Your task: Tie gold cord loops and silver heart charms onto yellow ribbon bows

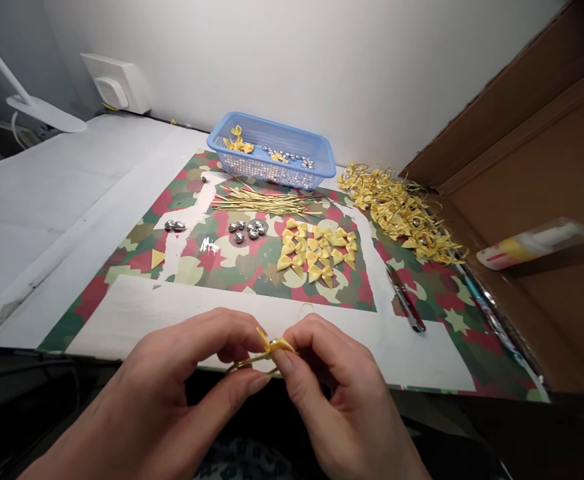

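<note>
Between my two hands, just above the table's front edge, is a yellow ribbon bow with a small silver bell at its middle and a gold tie looping off to the left. My right hand pinches the bow's right side between thumb and fingers. On the other side, my left hand has its fingers curled and its thumb against the gold tie. Beyond the hands lie rows of yellow bows, several silver bells and a bundle of gold ties.
A blue basket with bows and bells stands against the wall. To the right are a heap of tied bows, a utility knife, a cardboard box side and a glue bottle. A lamp base sits far left.
</note>
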The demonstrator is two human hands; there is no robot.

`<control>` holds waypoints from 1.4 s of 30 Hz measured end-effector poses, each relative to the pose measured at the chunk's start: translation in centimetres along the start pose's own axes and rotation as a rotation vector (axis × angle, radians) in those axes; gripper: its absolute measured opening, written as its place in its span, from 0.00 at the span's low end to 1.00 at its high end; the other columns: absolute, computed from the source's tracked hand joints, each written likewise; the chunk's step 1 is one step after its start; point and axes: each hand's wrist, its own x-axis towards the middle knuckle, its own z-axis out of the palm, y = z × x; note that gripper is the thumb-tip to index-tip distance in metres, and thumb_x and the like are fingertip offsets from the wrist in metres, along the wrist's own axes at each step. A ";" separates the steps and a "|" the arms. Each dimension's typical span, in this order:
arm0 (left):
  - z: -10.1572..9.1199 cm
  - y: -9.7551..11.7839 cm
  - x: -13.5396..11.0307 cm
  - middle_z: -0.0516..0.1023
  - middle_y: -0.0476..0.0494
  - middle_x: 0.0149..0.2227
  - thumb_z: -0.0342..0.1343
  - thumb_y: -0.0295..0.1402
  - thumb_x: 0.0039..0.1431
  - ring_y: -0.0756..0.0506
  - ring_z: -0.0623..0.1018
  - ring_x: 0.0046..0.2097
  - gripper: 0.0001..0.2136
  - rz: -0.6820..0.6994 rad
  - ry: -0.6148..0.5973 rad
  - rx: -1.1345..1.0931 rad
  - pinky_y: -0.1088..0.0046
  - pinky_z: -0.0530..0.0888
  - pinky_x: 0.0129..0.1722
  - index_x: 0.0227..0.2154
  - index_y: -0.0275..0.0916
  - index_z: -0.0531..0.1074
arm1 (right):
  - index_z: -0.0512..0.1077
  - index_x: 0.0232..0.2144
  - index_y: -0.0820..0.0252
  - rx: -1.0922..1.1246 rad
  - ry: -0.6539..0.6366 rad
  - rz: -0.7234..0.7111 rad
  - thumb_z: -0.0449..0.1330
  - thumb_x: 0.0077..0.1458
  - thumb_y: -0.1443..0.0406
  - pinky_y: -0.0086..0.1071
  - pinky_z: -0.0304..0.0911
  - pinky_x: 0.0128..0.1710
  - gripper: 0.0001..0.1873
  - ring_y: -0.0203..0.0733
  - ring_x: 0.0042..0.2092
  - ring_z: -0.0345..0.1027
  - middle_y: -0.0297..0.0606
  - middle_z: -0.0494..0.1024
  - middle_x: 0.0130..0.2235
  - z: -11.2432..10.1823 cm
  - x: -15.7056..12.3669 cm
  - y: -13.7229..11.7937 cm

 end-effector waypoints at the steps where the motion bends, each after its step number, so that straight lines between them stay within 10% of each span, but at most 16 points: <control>1: 0.0 0.0 0.1 0.84 0.55 0.46 0.63 0.32 0.70 0.47 0.84 0.48 0.05 0.006 -0.027 0.015 0.81 0.79 0.48 0.43 0.53 0.79 | 0.72 0.34 0.58 0.015 -0.006 0.000 0.55 0.72 0.64 0.30 0.60 0.35 0.12 0.35 0.34 0.66 0.32 0.73 0.33 0.0 0.1 0.0; 9: 0.3 -0.1 0.1 0.83 0.58 0.48 0.58 0.27 0.73 0.49 0.82 0.53 0.12 0.099 -0.041 -0.031 0.83 0.76 0.52 0.43 0.56 0.79 | 0.72 0.33 0.58 0.061 -0.009 0.034 0.56 0.73 0.63 0.30 0.60 0.34 0.13 0.35 0.33 0.65 0.32 0.72 0.32 -0.1 0.2 -0.2; 26: -0.6 -0.5 1.9 0.86 0.49 0.37 0.68 0.40 0.66 0.46 0.83 0.39 0.07 -0.318 -0.151 -0.476 0.77 0.78 0.41 0.34 0.44 0.84 | 0.72 0.33 0.59 0.142 -0.047 0.110 0.58 0.72 0.58 0.30 0.57 0.30 0.15 0.35 0.32 0.61 0.31 0.70 0.31 0.4 1.1 0.4; 42: -0.4 0.6 1.9 0.86 0.47 0.39 0.60 0.35 0.69 0.45 0.83 0.42 0.10 -0.117 -0.114 -0.203 0.75 0.79 0.43 0.33 0.45 0.85 | 0.71 0.33 0.59 0.036 -0.045 -0.018 0.56 0.73 0.63 0.30 0.59 0.34 0.14 0.34 0.33 0.64 0.32 0.71 0.32 0.1 1.1 0.6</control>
